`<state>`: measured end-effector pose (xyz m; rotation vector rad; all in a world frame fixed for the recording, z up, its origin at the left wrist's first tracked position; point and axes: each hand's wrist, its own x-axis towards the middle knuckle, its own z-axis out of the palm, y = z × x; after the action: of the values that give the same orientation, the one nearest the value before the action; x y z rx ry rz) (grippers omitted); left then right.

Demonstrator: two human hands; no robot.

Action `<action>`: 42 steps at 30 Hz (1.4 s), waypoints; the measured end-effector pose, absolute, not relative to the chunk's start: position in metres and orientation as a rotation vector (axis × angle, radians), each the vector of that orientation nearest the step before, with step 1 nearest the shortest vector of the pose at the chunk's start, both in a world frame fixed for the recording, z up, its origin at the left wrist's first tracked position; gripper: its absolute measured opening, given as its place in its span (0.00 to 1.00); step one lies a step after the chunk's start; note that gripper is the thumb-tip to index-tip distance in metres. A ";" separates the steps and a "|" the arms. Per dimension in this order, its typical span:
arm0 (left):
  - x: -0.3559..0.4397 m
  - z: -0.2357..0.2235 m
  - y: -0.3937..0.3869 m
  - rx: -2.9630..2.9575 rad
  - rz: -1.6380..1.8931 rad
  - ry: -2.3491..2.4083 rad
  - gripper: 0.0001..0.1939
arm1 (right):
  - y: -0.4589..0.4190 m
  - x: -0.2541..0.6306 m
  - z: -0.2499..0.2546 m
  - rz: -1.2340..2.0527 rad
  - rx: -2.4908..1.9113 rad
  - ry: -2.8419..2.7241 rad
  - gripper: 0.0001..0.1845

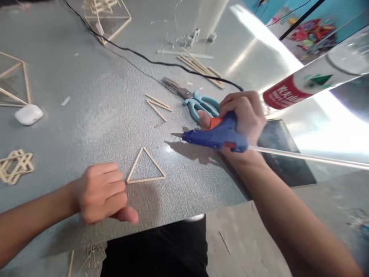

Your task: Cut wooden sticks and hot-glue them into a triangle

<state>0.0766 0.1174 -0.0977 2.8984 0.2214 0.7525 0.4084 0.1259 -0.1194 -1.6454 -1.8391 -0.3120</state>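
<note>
My right hand (245, 115) is wrapped round the handle of a blue hot glue gun (213, 137), with the thumb by its orange trigger. The metal nozzle points left above the table, and a long clear glue stick (305, 157) sticks out of the rear. My left hand (105, 192) rests as a loose fist at the near side, thumb out, with nothing visible in it. Just right of its knuckles lies a flat triangle of thin wooden sticks (146, 180). Scissors with light blue handles (196, 100) lie open beyond the glue gun, beside a few short sticks (157, 105).
A black cable (150, 60) crosses the grey table (95, 96). Loose sticks (198, 67) lie at the back. Stick frames (27, 82) and a star-shaped stick piece (17, 165) stand left, near a white case (29, 114). A white-and-red bottle (300, 86) and dark tablet-like slab (285, 154) are at right.
</note>
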 end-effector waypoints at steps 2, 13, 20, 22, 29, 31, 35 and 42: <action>0.077 -0.096 0.109 3.006 0.784 0.042 0.28 | 0.124 0.404 -0.116 -0.264 -1.791 -1.826 0.09; 0.107 -0.115 0.073 2.963 0.593 -0.095 0.16 | 0.128 0.393 -0.129 -0.235 -1.966 -1.848 0.10; 0.113 -0.111 0.077 2.993 0.414 -0.118 0.14 | 0.127 0.396 -0.128 -0.318 -1.899 -1.888 0.10; 0.113 -0.111 0.078 3.007 0.373 -0.132 0.15 | 0.125 0.396 -0.126 -0.334 -1.870 -1.907 0.11; 0.114 -0.111 0.078 3.041 0.388 -0.057 0.17 | 0.113 0.394 -0.119 -0.365 -1.871 -1.985 0.15; 0.113 -0.111 0.078 3.034 0.398 -0.048 0.15 | 0.109 0.393 -0.118 -0.394 -1.918 -2.010 0.13; 0.112 -0.111 0.077 3.019 0.438 -0.050 0.17 | 0.105 0.385 -0.114 -0.498 -2.009 -2.109 0.13; 0.105 -0.114 0.074 3.073 0.650 -0.149 0.16 | 0.115 0.368 -0.095 -0.432 -2.191 -2.337 0.16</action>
<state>0.1046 0.0741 -0.1139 3.0731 -0.1494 0.6497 0.3676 0.1145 -0.0948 -2.1907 -2.3372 -0.4321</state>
